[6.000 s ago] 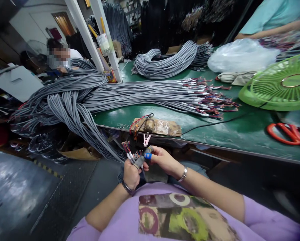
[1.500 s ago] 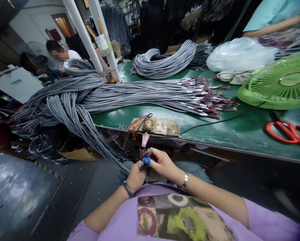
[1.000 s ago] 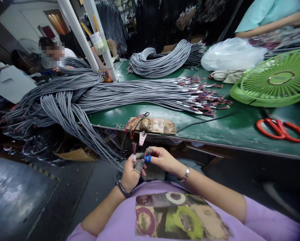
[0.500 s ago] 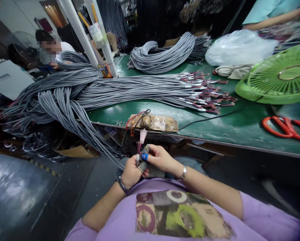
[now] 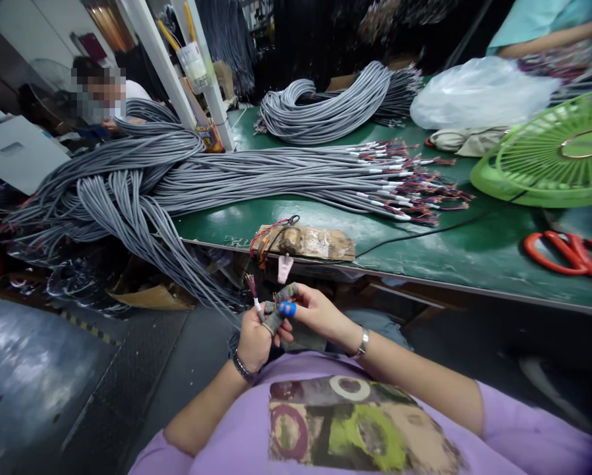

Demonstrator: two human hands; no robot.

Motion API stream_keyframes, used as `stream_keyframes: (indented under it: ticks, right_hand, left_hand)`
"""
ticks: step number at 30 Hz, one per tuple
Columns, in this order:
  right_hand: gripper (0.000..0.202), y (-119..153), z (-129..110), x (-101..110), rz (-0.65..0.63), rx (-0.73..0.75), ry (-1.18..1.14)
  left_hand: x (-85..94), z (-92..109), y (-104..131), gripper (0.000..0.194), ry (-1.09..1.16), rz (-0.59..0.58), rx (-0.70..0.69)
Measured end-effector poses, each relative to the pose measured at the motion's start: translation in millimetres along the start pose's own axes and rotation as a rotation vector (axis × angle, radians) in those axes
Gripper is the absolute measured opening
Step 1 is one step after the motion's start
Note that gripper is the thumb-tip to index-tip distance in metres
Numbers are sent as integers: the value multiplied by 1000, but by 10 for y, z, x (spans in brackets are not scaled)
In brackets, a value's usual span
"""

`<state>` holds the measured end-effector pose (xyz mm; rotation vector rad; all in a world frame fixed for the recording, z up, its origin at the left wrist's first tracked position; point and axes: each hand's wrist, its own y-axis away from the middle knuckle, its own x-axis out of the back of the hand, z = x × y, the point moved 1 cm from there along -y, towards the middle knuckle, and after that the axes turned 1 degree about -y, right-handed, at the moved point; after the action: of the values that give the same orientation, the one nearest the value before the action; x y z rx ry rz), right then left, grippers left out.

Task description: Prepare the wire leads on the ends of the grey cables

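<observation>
- Hands meet at the centre, close under the desk edge, fingertips of one touching or nearly touching the other's.
- Left hand (image 5: 255, 338), at 9 o'clock of the pair: thumb and fingers folded around a grey cable end (image 5: 258, 310), pinching it below its fan of coloured wires (image 5: 250, 284).
- Right hand (image 5: 322, 318), at 3 o'clock: blue-banded thumb and grey-wrapped forefinger curl toward the left fingertips. Whether they pinch a wire is too small to tell.
- Key relation: the cable end stands on the left hand's side, its long axis tilted so the wires point to 11 o'clock. Seen from the right hand, it lies toward 10 o'clock, just beyond the fingertips; the left hand is clearly nearer.
- Just past the hands at 12 o'clock, a pale pink clip (image 5: 285, 269) hangs at the edge; at 1 o'clock, a wooden block (image 5: 325, 243) rests on the green desk (image 5: 389, 249).
- Grey cables (image 5: 271, 177) stretch across the desk at 12 o'clock; a hanging bundle (image 5: 150, 221) drapes over the edge at 10.
- Farther off, red-handled scissors (image 5: 577, 253) lie just short of 3 o'clock, with a green fan (image 5: 585, 144) above them.
</observation>
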<state>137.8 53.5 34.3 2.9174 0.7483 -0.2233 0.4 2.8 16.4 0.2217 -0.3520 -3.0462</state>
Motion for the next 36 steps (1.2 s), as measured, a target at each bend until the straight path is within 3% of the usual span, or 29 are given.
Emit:
stream_keyframes:
  ticks: [4,13,28,36]
  right_hand:
    - [31,-26,11,-13,-15,21,53]
    - [28,-12,89,-33,57,-84,-173]
    - [29,6,24,8,31,-1,-94]
    - [33,3,-11,9,56,-61,-52]
  left_hand:
    - [-21,-15,18,31,-66,-28,-14]
    - [-71,-14,6,33,61,9,-10]
    - [-14,-11,-10,26,120,117,-64]
    - [6,4,-18,30,104,85,-49]
